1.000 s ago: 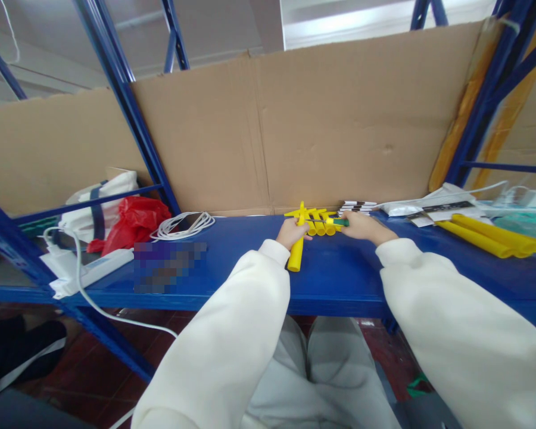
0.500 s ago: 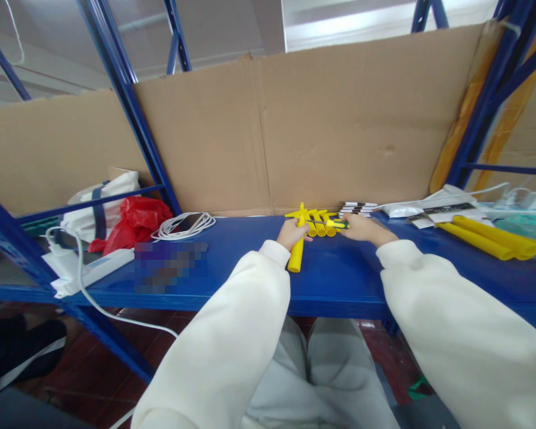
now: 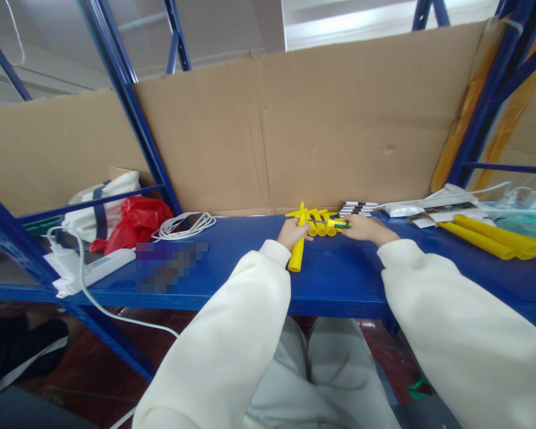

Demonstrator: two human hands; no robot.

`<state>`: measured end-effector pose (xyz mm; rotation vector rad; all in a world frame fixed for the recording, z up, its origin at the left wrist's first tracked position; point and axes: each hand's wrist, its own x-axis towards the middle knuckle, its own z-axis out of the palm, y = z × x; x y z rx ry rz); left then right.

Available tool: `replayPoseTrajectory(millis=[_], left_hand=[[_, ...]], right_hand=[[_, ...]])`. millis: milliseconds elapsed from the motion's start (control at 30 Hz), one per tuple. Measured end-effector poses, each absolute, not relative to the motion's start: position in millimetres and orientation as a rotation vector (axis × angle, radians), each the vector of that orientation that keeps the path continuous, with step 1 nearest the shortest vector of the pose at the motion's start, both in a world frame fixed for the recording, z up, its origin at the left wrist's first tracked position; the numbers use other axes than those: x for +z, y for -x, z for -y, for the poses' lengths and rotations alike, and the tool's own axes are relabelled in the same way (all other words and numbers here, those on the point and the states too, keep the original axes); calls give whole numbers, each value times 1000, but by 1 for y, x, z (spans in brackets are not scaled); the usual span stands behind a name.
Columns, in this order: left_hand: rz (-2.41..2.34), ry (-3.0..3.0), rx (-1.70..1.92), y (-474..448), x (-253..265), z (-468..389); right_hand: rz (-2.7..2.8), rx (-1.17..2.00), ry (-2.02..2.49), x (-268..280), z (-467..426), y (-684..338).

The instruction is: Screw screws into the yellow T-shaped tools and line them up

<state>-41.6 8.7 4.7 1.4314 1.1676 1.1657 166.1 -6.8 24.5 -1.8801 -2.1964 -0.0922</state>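
My left hand (image 3: 289, 233) is closed round a yellow tube-shaped piece (image 3: 296, 256) with a cross-shaped top, its lower end pointing toward me. In my right hand (image 3: 358, 228) is a screwdriver with a yellow and green handle (image 3: 339, 224). Its shaft points left and reaches the yellow piece near my left fingers; the exact contact of the tip is too small to make out. Just behind the screwdriver, several similar yellow pieces (image 3: 324, 231) lie side by side on the blue shelf (image 3: 250, 256).
Small white-and-dark packets (image 3: 357, 208) lie behind my right hand. More yellow tubes (image 3: 495, 237) rest at the right. On the left are a coiled white cable (image 3: 185, 225), a red bag (image 3: 136, 223) and a power strip (image 3: 102, 269). Cardboard (image 3: 330, 119) walls off the back.
Almost nothing differs. Both hands keep their hold on the yellow piece and the screwdriver, and the whole view has shifted very slightly.
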Motion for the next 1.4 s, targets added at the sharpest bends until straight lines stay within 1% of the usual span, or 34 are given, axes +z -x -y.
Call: replayPoseTrajectory(millis=[100,367,533,767,1000,1167,1400], left_hand=[[-1166,-1437,1159,42,5,-9],[-1143,-1408,1173,41,6,-7],[-1140,-1390,1172,41,6,-6],[-1163,-1388,1162,39,7,-3],[-1153,-1378,1184,38,8,-2],[-1162,-1373,1178,38,7,-3],[-1158,-1393,1184,39,6,-3]], right_hand=[[2175,-53,1873,25,7,-166],[2189,-162,1905,22,5,-169],[2177,-96,1835,22,3,-170],[2184,-151,1911,23,4,-171],[2205,-86,1806,20,-1,-173],[2199,-180,1889,21,0,-173],[2208,-199,1898,22,1,-173]])
